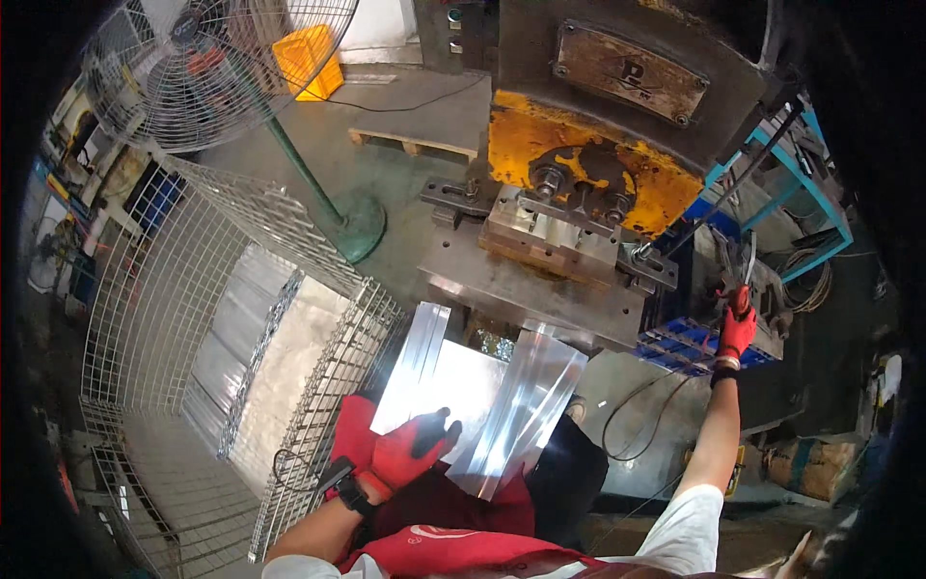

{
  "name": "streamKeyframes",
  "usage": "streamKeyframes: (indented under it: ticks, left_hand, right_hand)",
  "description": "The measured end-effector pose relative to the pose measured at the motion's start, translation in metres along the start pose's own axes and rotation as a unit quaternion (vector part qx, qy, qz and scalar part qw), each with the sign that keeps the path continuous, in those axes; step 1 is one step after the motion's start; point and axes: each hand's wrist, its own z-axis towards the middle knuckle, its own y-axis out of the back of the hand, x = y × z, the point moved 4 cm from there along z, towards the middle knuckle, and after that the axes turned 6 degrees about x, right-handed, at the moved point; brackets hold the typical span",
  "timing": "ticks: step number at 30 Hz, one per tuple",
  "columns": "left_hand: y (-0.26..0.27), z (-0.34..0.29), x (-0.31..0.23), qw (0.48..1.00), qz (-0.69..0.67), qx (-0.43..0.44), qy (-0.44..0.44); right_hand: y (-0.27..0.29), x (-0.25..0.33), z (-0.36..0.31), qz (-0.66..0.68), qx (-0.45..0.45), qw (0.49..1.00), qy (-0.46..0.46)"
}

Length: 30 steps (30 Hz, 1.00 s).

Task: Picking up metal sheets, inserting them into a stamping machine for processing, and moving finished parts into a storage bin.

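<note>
A shiny bent metal sheet (526, 410), with folded strips along its sides, lies tilted over my lap in front of the press. My left hand (410, 452), in a red glove with dark fingertips, grips its near left part, fingers curled on the surface. Far to the right, my right hand (738, 328) reaches out in a red glove. Its fingers are closed round a slim silver tool (750, 256), whose exact kind is unclear. The press die (550, 241) sits on a thick steel bed (511, 294) just beyond the sheet.
A wire mesh cage (333, 425) at the left holds stacked metal sheets (289, 352). Behind it stands a fan (347, 227) on a green base. A blue crate (675, 347) is below my right hand. A cable (617, 449) loops over the floor. A yellow crate (309, 63) is farther back.
</note>
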Motion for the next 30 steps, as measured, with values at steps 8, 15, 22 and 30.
streamKeyframes:
  ticks: [8,15,22,30]
  left_hand:
    - [-0.038,-0.001,-0.074,0.985,-0.109,0.081,-0.107]
    - [-0.092,-0.026,-0.131,0.950,-0.084,0.120,-0.277]
    - [-0.098,-0.052,-0.107,0.893,-0.276,0.212,-0.286]
    - [-0.079,-0.049,-0.068,0.940,-0.170,0.267,-0.126]
  right_hand:
    - [0.195,0.110,-0.157,0.275,-0.016,0.943,0.188]
    - [0.313,0.247,-0.273,0.305,0.179,0.871,0.340]
    - [0.294,0.281,-0.327,0.534,0.499,0.677,0.087]
    - [0.162,0.243,-0.287,0.465,0.429,0.772,0.060]
